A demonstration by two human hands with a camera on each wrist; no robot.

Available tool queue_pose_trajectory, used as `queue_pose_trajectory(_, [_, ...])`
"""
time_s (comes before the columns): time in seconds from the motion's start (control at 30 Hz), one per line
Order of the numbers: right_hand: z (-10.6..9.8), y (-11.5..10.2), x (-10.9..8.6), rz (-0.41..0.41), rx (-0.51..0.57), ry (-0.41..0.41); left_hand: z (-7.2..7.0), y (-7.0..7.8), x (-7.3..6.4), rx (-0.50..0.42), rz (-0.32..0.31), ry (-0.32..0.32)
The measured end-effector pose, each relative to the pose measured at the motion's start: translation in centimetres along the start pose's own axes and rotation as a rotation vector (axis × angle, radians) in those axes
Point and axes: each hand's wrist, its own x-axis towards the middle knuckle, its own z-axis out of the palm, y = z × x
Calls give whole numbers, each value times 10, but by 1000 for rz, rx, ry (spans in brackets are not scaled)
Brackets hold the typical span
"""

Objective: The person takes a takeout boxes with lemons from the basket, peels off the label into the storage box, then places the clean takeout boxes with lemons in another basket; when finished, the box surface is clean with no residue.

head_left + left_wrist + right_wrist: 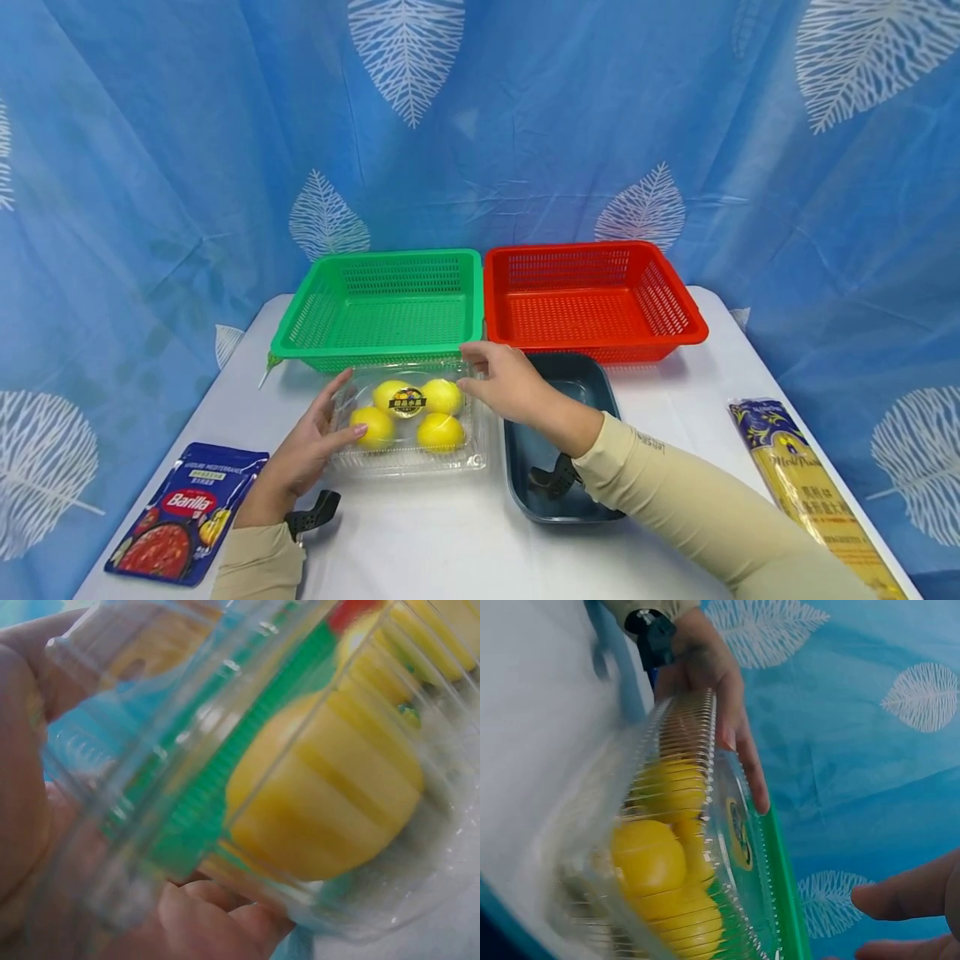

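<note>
A clear plastic fruit box [408, 463] with a hinged-looking lid and a dark round label holds several yellow lemons [440, 432]. My left hand [303, 450] grips its left end, thumb over the lid; in the left wrist view the curled fingers [217, 919] show behind the clear wall. At the far right corner is my right hand [513, 385], its fingers loosely bent. From the right wrist view, the right fingers [907, 892] stand apart from the box and hold nothing.
Behind the box stand a green basket [281, 343] and a red basket [693, 329]. A dark blue tray [536, 475] lies under the right forearm. On the left is a Barilla sauce pouch [187, 517]; on the right, a pasta bag [806, 483]. A green stem [272, 362] pokes out beside the green basket.
</note>
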Motion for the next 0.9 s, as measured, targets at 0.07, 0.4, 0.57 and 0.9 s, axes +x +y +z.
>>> queue_pose_trajectory(0.07, [2, -2, 5, -24, 3, -16, 0, 0, 0, 1, 4, -1])
queue_pose_trajectory(0.4, [27, -19, 33, -90, -182, -133, 0, -1, 1, -5, -3, 9])
queue_pose_trajectory(0.57, [41, -29, 43, -99, -274, -184, 1, -1, 0, -6, -20, 15])
queue_pose_trajectory(0.9, [59, -39, 58, -40, -467, -241, 0, 0, 0, -10, 1, -4])
